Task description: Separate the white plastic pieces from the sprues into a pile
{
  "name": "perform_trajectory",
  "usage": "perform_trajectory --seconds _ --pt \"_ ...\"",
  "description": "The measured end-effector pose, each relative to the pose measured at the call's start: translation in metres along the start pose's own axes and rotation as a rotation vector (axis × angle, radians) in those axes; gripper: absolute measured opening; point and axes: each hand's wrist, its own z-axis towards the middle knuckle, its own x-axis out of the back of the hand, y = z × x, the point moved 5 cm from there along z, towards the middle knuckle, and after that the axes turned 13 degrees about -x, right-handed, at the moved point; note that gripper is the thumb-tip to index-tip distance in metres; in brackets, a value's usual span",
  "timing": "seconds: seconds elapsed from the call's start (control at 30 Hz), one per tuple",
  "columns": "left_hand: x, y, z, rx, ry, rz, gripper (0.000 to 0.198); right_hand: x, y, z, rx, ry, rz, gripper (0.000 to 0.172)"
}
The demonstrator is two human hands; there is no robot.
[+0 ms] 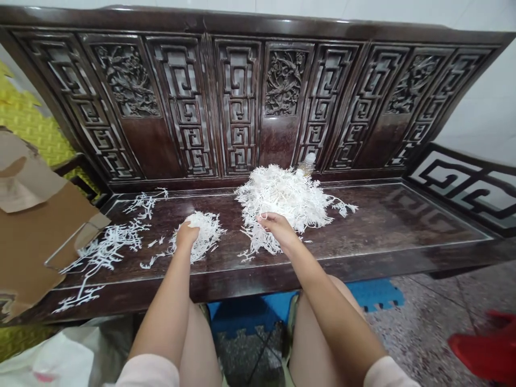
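Observation:
My left hand (187, 235) rests at the left side of a small heap of white, thin branching plastic-looking pieces (206, 235). Its fingers are curled in at the heap and seem closed on some pieces, partly hidden. At the front left of a much larger heap of the same white branching pieces (288, 193), my right hand (279, 227) has thumb and fingers pinched together on a thin white piece. Looser, longer white branches (116, 242) lie spread on the bench to the left.
The dark carved wooden bench (363, 220) has a tall latticed back. Behind the large heap stands a clear bottle (308, 164) with a white cap. A cardboard box (44, 236) sits at the left end. Below are a white bag (60, 355), a blue foam mat (377, 294) and a red object (484, 349).

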Motion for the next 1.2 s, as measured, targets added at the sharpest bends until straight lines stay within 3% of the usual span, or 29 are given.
perform_trajectory --seconds 0.07,0.13,0.2,0.3,0.4,0.53,0.67,0.93,1.07,1.2 --pt "-0.002 0.007 -0.002 0.051 0.013 0.031 0.041 0.0 0.0 0.0 -0.006 0.011 -0.003 0.03" --pt "-0.003 0.029 -0.008 0.022 -0.006 0.013 0.037 0.003 0.0 0.001 -0.029 0.025 0.014 0.029" --pt "-0.007 0.067 -0.022 -0.142 -0.079 -0.096 0.031 0.006 -0.001 0.002 -0.039 0.028 0.032 0.026" --pt "-0.018 0.131 -0.065 -0.468 -0.314 -0.316 0.035 0.005 -0.001 0.002 -0.017 -0.002 0.044 0.025" --pt "-0.025 0.162 -0.101 -0.564 -0.312 -0.235 0.031 -0.001 -0.001 0.001 -0.001 -0.046 0.077 0.026" --pt "-0.033 0.159 -0.108 -0.475 -0.211 -0.253 0.035 -0.007 -0.003 -0.001 0.011 -0.105 0.121 0.028" --pt "-0.038 0.145 -0.095 -0.393 -0.312 -0.336 0.032 -0.012 -0.006 -0.006 0.006 -0.201 0.12 0.027" --pt "-0.042 0.145 -0.094 -0.416 -0.388 -0.391 0.024 -0.014 -0.004 -0.005 -0.019 -0.279 0.114 0.025" --pt "-0.039 0.147 -0.094 -0.428 -0.335 -0.389 0.023 -0.011 -0.002 -0.005 -0.055 -0.213 0.049 0.027" --pt "-0.035 0.146 -0.092 -0.407 -0.287 -0.408 0.021 -0.016 -0.003 -0.011 -0.049 -0.286 -0.023 0.027"
